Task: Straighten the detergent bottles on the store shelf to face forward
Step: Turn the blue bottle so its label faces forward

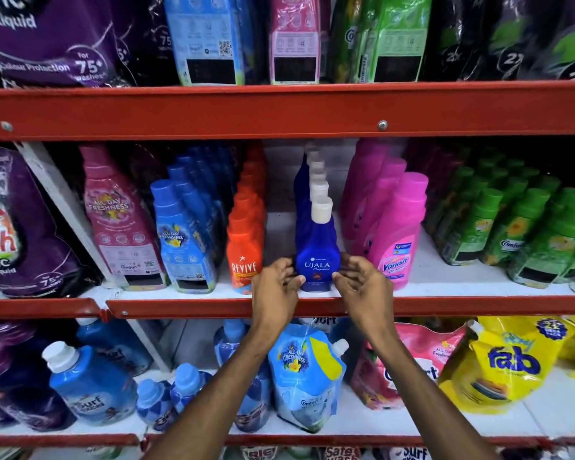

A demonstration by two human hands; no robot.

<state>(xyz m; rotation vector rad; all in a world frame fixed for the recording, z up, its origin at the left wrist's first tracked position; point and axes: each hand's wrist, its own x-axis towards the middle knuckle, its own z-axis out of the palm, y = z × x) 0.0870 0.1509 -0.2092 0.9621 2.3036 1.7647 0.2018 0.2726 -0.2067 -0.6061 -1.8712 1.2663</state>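
Two bare forearms reach up from the lower edge, crossing in front of the bottom shelf (346,423) and its blue pouch (304,376). The left hand (274,287) and right hand (365,282) bracket the Ujala bottle (317,257) at its base, fingers half curled. The left fingertips (300,279) touch its lower left side; the right fingertips (337,276) touch its lower right. Neither hand wraps the bottle fully, so it is a light two-sided pinch, not a clench.

The bottle stands upright at the front lip of the middle shelf (445,283), label facing forward, just behind the red rail (462,305). More white-capped blue bottles line up behind it toward the back.

To its left a narrow gap of bare white shelf separates it from the Revive bottle (244,260), which heads its own orange row. To the right the Vanish bottle (397,237) stands close, with only a slim gap for the right hand. Above the white cap there is open room under the upper red rail (279,111).

Farther out on the same shelf stand blue Comfort bottles (183,240), a pink one (120,220), and green bottles (512,227) on the right. A purple pouch (17,234) sits far left.

The top shelf carries tall pouches, several showing their backs. The shelving is white boards on red metal framing.
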